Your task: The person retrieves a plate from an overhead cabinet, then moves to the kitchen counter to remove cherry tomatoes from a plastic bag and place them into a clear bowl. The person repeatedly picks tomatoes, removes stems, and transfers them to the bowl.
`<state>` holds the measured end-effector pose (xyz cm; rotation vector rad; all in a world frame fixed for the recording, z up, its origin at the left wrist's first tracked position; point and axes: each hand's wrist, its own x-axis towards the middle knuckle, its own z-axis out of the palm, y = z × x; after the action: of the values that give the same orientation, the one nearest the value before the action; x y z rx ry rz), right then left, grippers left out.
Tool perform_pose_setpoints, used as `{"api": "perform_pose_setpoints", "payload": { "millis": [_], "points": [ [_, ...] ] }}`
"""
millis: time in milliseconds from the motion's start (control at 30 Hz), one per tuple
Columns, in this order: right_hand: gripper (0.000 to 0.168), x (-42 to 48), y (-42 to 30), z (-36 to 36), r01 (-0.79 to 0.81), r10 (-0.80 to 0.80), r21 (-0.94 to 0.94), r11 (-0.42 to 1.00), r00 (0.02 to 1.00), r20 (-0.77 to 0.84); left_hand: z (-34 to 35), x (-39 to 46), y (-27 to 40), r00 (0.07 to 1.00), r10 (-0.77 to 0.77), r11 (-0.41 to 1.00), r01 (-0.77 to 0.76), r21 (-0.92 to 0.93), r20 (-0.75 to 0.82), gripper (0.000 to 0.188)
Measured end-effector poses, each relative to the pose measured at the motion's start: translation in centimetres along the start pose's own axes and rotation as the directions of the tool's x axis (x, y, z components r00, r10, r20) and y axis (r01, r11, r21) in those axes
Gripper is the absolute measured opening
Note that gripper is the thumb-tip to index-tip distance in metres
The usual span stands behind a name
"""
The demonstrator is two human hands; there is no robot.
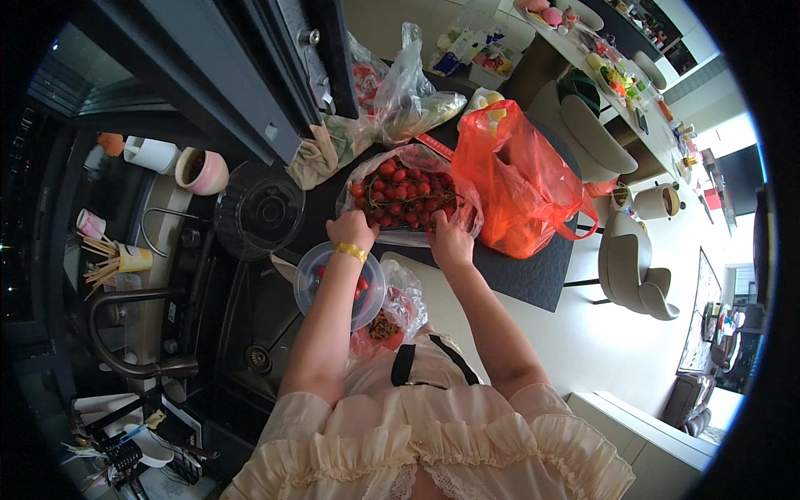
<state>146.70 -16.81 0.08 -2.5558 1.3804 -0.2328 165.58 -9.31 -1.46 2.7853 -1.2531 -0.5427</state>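
Observation:
A clear plastic bag lies on the dark countertop, its mouth wide and full of cherry tomatoes on green stems. At its near left edge my left hand, with a yellow band at the wrist, has its fingers closed on the plastic. My right hand grips the near right edge, fingertips beside the tomatoes. Under my left forearm, a translucent round plastic bowl holds a few red tomatoes, partly hidden by the arm. An empty-looking clear ribbed bowl stands to the left of the bag.
A red plastic bag stands right of the tomatoes. Clear produce bags and a beige cloth lie beyond. The black sink and curved faucet are at left. Below the counter edge hangs a bag with brown scraps. Chairs stand at right.

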Motion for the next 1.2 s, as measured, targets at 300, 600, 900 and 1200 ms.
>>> {"api": "perform_pose_setpoints", "payload": {
  "millis": [300,600,900,1200],
  "points": [
    [0.008,-5.1,-5.2,-0.9,0.384,-0.369,0.487,0.784,0.920,-0.131,2.1,0.7,-1.7,0.990,0.134,0.991,-0.133,0.006,-0.035,0.030],
    [0.007,-7.2,-3.1,-0.5,0.305,-0.336,0.463,0.832,0.942,-0.016,0.5,1.5,-0.2,0.998,-0.040,0.994,0.044,-0.101,0.038,0.051],
    [0.010,-8.1,-3.3,0.5,0.278,-0.337,0.517,0.809,0.941,0.021,0.3,2.3,-0.6,0.985,-0.094,0.971,0.123,-0.207,0.144,0.051],
    [0.025,-8.5,-6.9,2.8,0.277,-0.503,0.609,0.743,0.831,0.235,-0.4,-2.7,-4.9,0.951,-0.004,0.484,-0.270,-0.832,-0.311,0.034]
  ]
}}
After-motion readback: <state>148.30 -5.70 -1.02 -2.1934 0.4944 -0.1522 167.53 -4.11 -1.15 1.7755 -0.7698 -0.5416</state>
